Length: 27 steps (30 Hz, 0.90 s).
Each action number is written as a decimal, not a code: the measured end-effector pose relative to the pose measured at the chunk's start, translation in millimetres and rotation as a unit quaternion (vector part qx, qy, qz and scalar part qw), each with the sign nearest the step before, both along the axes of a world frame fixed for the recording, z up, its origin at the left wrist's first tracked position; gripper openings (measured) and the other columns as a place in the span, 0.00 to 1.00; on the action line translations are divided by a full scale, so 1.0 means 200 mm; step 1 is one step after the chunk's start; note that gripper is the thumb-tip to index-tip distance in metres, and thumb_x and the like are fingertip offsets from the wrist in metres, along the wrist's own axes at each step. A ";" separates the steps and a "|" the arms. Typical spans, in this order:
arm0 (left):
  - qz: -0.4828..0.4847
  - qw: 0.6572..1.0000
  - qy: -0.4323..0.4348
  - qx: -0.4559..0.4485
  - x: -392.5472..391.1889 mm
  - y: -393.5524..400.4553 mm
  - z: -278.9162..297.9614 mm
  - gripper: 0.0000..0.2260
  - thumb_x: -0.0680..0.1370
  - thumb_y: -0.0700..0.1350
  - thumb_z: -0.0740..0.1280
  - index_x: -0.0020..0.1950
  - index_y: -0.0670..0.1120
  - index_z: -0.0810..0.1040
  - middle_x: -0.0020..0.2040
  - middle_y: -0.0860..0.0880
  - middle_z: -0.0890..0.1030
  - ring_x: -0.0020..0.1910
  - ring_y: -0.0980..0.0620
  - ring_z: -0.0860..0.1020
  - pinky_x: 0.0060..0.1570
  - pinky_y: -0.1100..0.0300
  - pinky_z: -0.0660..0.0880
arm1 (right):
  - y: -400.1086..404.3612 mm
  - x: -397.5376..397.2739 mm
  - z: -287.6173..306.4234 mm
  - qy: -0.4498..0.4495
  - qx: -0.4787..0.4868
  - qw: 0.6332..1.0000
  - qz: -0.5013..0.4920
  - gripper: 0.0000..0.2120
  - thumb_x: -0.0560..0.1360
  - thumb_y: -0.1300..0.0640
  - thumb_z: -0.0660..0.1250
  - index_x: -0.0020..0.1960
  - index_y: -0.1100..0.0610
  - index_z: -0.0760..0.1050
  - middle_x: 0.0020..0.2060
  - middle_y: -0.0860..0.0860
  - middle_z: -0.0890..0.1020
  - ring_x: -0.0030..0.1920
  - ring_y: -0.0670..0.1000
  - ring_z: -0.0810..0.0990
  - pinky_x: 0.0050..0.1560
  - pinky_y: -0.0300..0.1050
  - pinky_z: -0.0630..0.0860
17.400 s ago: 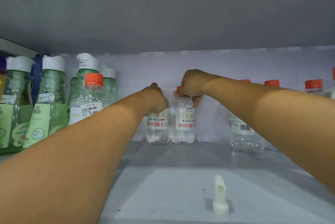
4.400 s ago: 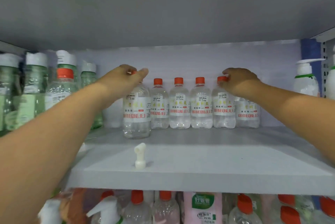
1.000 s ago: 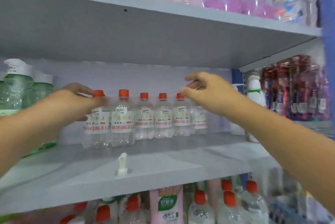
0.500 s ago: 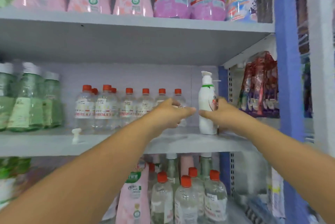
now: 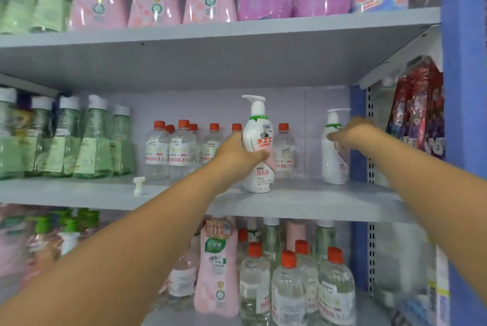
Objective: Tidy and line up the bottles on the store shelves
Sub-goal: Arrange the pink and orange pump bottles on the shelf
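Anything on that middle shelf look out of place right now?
Yes: a loose white pump nozzle stands alone near the shelf's front edge, attached to no bottle. Also, the white pump bottle gripped by the left hand sits before the red-capped clear bottles.

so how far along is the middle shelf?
Done: the clear red-capped bottles stand in a row at the back. In hand: the left hand grips a white pump bottle; the right hand reaches a second pump bottle. Left: placing both, plus the loose white nozzle.
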<state>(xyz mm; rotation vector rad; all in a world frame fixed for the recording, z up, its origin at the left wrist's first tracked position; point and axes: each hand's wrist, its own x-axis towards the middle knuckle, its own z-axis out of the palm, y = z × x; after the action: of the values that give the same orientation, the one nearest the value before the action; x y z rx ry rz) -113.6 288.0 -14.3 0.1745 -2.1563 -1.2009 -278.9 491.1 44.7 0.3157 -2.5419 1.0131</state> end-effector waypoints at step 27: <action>0.045 0.997 0.058 0.005 1.02 -0.30 -0.19 0.17 0.78 0.52 0.73 0.65 0.54 0.75 0.56 0.53 0.84 0.53 0.53 0.84 0.51 0.51 0.83 | -0.48 1.25 -0.42 0.068 -0.267 0.914 0.298 0.33 0.69 0.33 0.74 0.64 0.50 0.67 0.52 0.45 0.78 0.50 0.47 0.79 0.47 0.49 0.78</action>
<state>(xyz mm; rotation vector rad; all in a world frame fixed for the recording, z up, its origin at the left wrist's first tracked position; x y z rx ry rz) 89.9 228.5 -52.8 0.1997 -2.0209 -1.1415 -28.8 394.7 -38.9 0.9888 -1.9548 1.7760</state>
